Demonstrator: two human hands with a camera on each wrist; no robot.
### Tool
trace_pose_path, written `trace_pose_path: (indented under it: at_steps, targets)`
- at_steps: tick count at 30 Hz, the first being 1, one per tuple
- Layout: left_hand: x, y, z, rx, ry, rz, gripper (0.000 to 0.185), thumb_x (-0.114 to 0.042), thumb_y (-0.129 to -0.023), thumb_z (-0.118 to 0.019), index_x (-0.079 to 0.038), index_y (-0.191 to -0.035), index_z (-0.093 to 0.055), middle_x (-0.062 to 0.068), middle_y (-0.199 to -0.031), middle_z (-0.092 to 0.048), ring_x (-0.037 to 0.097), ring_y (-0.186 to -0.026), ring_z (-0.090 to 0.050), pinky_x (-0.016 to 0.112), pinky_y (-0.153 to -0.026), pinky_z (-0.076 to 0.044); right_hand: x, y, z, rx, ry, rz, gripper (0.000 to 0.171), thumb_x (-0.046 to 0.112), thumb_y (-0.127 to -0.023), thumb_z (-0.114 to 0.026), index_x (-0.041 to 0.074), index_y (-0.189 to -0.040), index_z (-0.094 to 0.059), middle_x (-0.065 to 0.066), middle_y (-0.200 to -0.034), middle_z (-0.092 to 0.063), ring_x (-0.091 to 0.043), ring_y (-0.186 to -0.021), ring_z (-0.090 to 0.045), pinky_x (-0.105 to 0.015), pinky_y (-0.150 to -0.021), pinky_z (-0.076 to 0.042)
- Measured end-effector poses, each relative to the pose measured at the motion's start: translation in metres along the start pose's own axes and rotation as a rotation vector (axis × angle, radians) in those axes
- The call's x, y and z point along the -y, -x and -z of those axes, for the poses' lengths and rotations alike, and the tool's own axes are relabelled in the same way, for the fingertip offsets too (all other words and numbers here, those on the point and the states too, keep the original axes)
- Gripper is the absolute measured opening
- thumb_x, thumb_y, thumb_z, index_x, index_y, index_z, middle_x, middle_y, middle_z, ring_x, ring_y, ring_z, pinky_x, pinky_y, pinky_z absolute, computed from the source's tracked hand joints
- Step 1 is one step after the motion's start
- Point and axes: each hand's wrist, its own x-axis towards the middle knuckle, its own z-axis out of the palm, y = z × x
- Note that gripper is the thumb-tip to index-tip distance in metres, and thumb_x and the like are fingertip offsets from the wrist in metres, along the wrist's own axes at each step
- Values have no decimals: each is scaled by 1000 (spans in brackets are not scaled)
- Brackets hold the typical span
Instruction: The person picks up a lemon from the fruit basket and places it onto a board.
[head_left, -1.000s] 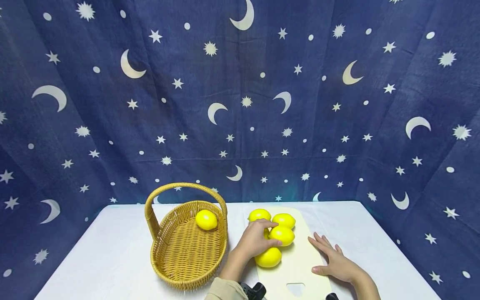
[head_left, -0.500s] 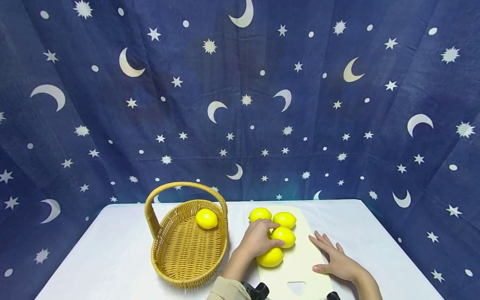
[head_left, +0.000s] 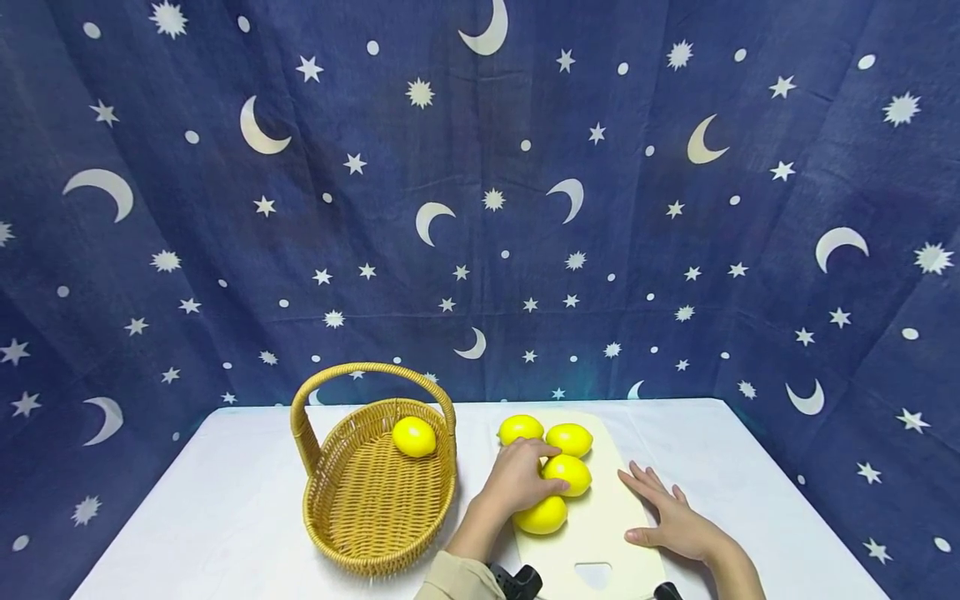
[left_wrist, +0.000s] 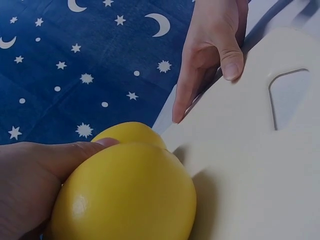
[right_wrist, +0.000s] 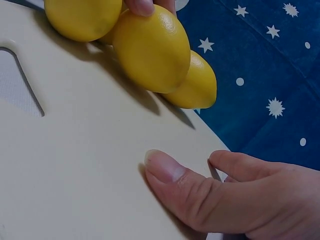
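My left hand (head_left: 517, 479) reaches over a cluster of lemons on a cream cutting board (head_left: 577, 550). Its thumb and fingers grip the right-middle lemon (head_left: 567, 475), which also shows in the right wrist view. Around it lie a near lemon (head_left: 541, 515), a far-right lemon (head_left: 569, 439) and a far-left lemon (head_left: 521, 428). A sliver of yellow shows beneath the left hand, mostly hidden. My right hand (head_left: 678, 525) lies at the board's right edge, fingers spread; in the right wrist view its thumb (right_wrist: 167, 172) rests over the board and it holds no lemon.
Left of the board stands a wicker basket (head_left: 315, 533) with a tall arched handle (head_left: 367, 367) and one lemon (head_left: 414, 437) inside. A white cloth covers the table (head_left: 195, 508). Behind it hangs a blue curtain (head_left: 390, 242) with moons and stars.
Over the last second my left hand and the gripped lemon have shifted slightly toward the near side. The near lemon has moved a little right. My right hand stays in place.
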Motion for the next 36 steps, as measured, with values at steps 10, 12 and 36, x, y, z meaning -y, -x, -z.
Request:
trace_pose_path:
  at_steps: [10,12,36]
  targets:
    - [-3,-1,-3,-11,-10,55,44,-37,-73,-80,-18,-111,-71,-2,-115,-69,20,-113,-57,40,-99,-41,-1,1,1,3,-12,14,95,41,-67,-79,7,-145,-37,-26,-155,-13,-52,-140,3,-71,-104,13]
    - [-3,-1,-4,-11,-5,66,44,-37,-72,-80,-18,-111,-72,-2,-114,-69,20,-113,-57,40,-98,-41,-1,1,1,5,-15,14,94,41,-67,-79,7,-145,-37,-26,-155,-13,-52,-140,3,-71,-104,13]
    - [-6,0,-3,-13,27,93,36,-28,-75,-79,-20,-109,-71,-5,-111,-69,20,-111,-57,38,-97,-43,0,2,1,26,-26,9,94,40,-69,-78,4,-145,-36,-28,-154,-11,-53,-140,5,-72,-103,14]
